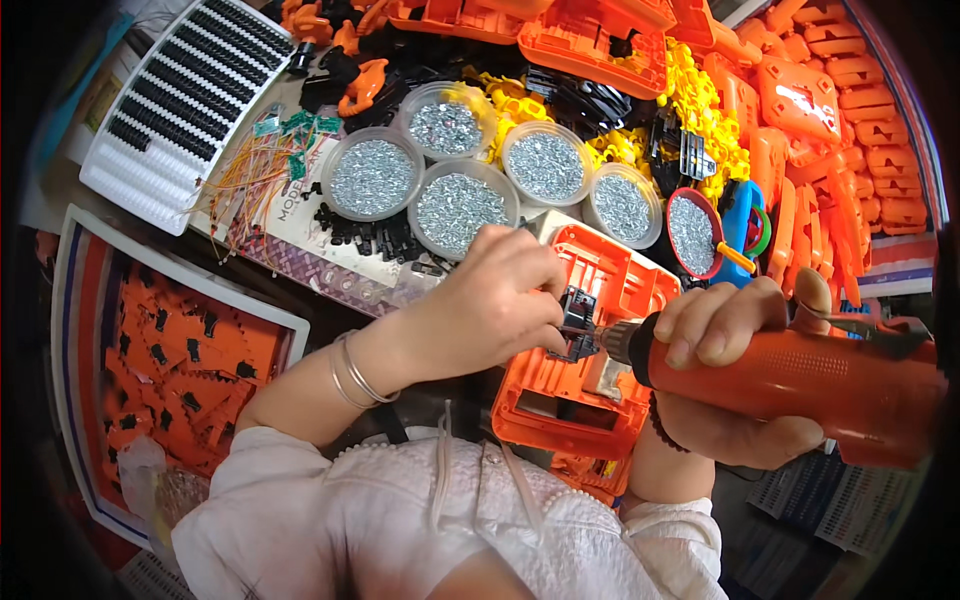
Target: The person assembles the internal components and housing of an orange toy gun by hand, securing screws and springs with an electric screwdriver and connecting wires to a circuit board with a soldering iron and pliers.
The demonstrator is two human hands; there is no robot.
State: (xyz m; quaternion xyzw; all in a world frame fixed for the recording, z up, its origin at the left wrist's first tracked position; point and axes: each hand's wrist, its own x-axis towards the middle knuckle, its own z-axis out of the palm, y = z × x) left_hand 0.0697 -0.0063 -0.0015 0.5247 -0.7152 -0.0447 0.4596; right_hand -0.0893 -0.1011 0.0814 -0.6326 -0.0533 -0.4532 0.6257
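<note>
At nine o'clock a white box point(75, 330) holds orange bits. At eleven, wires with small green tags point(300, 135). In the middle, the left hand point(490, 305) pinches a black part point(578, 322) on the orange shell point(575, 390). At three o'clock the right hand point(730, 375) grips an orange screwdriver point(800, 375), its tip on the part.

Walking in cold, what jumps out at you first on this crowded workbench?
Dead centre, the right hand grips a fat orange electric screwdriver, its tip pressed to a small black part that the left hand steadies on an orange plastic shell. Just behind them, a cluster of round clear tubs of shiny silver screws glitters. Heaps of orange mouldings fill the upper right.
</note>
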